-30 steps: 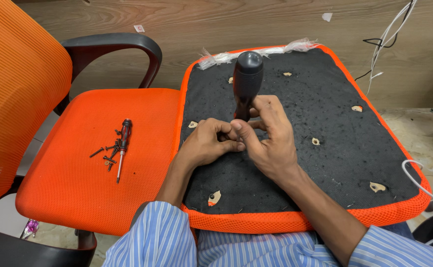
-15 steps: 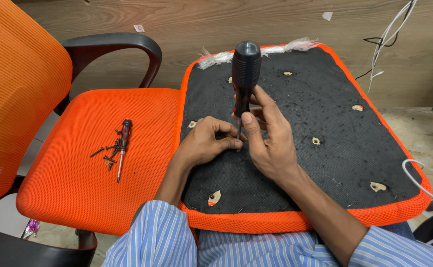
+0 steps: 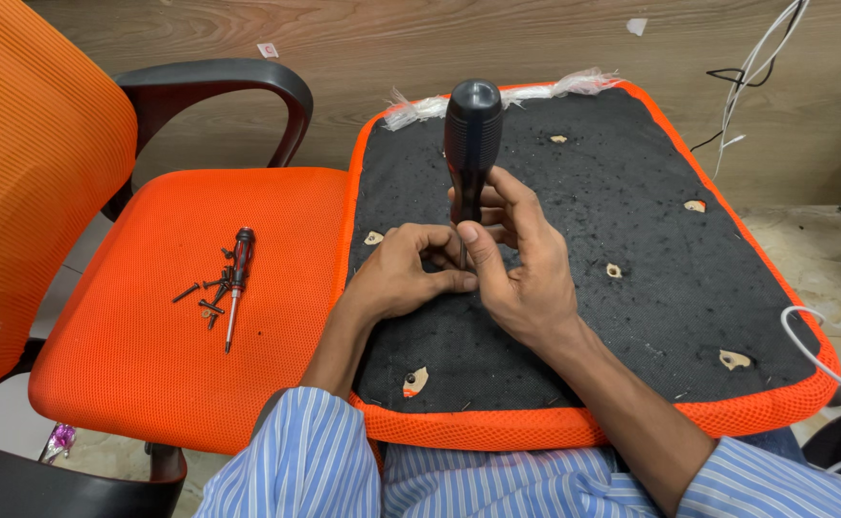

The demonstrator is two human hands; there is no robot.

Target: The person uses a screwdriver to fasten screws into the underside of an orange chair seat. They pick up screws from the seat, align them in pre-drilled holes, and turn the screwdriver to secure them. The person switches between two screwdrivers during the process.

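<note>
An upturned orange seat cushion with a black underside (image 3: 651,230) lies across my lap. My right hand (image 3: 521,264) grips the lower part of a big black-handled screwdriver (image 3: 471,144), which stands nearly upright on the black underside. My left hand (image 3: 406,273) pinches at the base of the shaft, fingertips touching my right thumb; the tip and whatever it holds are hidden. Several small holes with pale wood showing dot the black fabric.
An orange mesh office chair (image 3: 200,288) with a black armrest (image 3: 219,82) stands to the left. On its seat lie a small red-and-black screwdriver (image 3: 236,278) and several dark screws (image 3: 204,293). White cables (image 3: 756,67) hang on the wooden wall at right.
The big screwdriver has risen from a forward tilt to nearly upright. My hands stay together at its shaft in the same spot.
</note>
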